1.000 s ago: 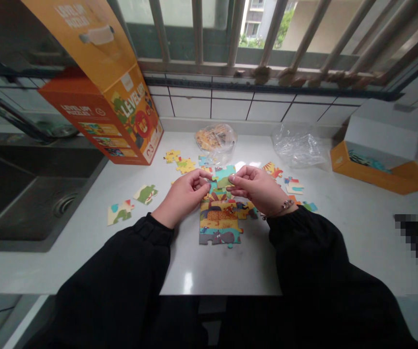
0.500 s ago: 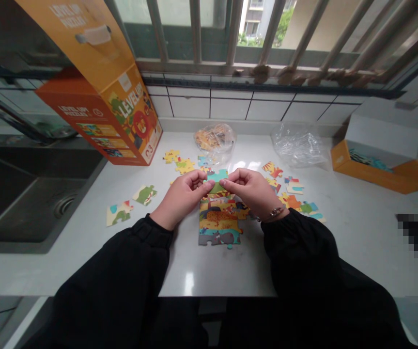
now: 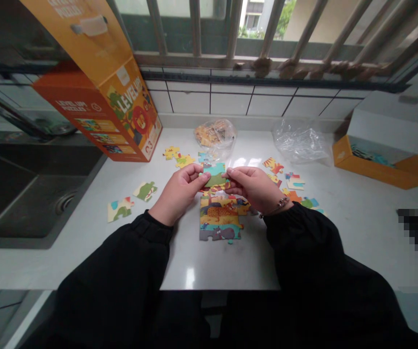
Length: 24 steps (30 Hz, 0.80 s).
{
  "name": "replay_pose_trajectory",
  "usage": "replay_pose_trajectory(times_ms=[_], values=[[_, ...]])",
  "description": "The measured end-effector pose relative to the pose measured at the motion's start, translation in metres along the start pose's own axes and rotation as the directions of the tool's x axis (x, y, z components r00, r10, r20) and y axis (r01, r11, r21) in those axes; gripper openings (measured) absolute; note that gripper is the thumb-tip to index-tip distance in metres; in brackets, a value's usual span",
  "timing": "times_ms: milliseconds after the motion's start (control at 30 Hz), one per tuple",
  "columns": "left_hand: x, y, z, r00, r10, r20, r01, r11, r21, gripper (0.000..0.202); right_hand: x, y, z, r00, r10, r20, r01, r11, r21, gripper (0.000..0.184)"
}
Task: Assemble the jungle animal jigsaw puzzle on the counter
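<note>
Joined block (image 3: 219, 220) lies nearest on the counter (image 3: 339, 223). Just past it, left hand (image 3: 178, 191) and right hand (image 3: 254, 186) sit close together. Both pinch one teal piece (image 3: 216, 175) by opposite edges, held level over the block's 12 o'clock edge. Loose pieces (image 3: 120, 209) lie at 9 and 2 o'clock, bag (image 3: 214, 133) beyond.

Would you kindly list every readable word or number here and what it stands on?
"LEVEL UP": front of the orange box.
"LEVEL UP! PUZZLES": its red side.
"03" or "Q3": front's lower corner, unclear.
White label on the front: too small to read.
Puzzle piece held by left hand and right hand: no text visible.
</note>
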State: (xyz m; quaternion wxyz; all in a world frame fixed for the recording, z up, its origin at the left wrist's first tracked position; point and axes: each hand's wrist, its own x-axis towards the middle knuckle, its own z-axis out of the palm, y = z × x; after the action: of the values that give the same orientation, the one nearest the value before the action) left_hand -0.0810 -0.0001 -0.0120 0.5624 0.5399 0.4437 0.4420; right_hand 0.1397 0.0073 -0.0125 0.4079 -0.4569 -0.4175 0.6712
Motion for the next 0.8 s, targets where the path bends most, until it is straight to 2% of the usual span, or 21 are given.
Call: replay_pose_trajectory(times_ms=[67,133,200,267,300,400,467,600,700,800], values=[[-0.003,0.003,0.0,1.0,0.004,-0.019,-0.004,1.0,-0.023,0.036,0.001,0.001,-0.003,1.0,-0.02,-0.008,0.02,1.0,-0.017,0.044],[-0.013,0.008,-0.002,0.997,0.016,-0.079,-0.014,1.0,0.021,0.033,0.003,0.003,-0.008,0.995,-0.09,-0.051,0.084,0.99,-0.113,0.044],[-0.034,0.015,-0.005,0.986,0.016,-0.168,0.011,0.987,0.161,0.031,0.006,0.005,-0.012,0.978,-0.175,-0.112,0.136,0.947,-0.29,0.046],[-0.065,0.018,-0.005,0.975,-0.028,-0.22,0.097,0.944,0.314,0.031,0.008,0.007,-0.016,0.958,-0.247,-0.144,0.156,0.874,-0.46,0.047],[-0.081,0.018,-0.003,0.973,-0.064,-0.222,0.14,0.928,0.344,0.033,0.008,0.007,-0.016,0.952,-0.272,-0.142,0.161,0.837,-0.523,0.048],[-0.126,0.011,0.009,0.96,-0.253,-0.12,0.28,0.891,0.358,0.038,0.005,0.006,-0.013,0.944,-0.314,-0.103,0.181,0.75,-0.636,0.053],[-0.145,0.004,0.019,0.951,-0.286,-0.115,0.309,0.879,0.363,0.04,0.001,0.004,-0.01,0.945,-0.318,-0.08,0.185,0.719,-0.67,0.054],[-0.155,-0.006,0.029,0.95,-0.259,-0.172,0.309,0.852,0.422,0.043,-0.001,0.003,-0.006,0.949,-0.312,-0.048,0.192,0.69,-0.698,0.054],[-0.153,-0.006,0.028,0.934,-0.325,-0.149,0.357,0.855,0.377,0.052,-0.001,0.002,-0.007,0.944,-0.328,-0.038,0.205,0.674,-0.71,0.054],[-0.153,-0.003,0.027,0.935,-0.326,-0.135,0.352,0.826,0.44,0.045,0.0,0.002,-0.009,0.943,-0.33,-0.028,0.211,0.663,-0.718,0.054]])
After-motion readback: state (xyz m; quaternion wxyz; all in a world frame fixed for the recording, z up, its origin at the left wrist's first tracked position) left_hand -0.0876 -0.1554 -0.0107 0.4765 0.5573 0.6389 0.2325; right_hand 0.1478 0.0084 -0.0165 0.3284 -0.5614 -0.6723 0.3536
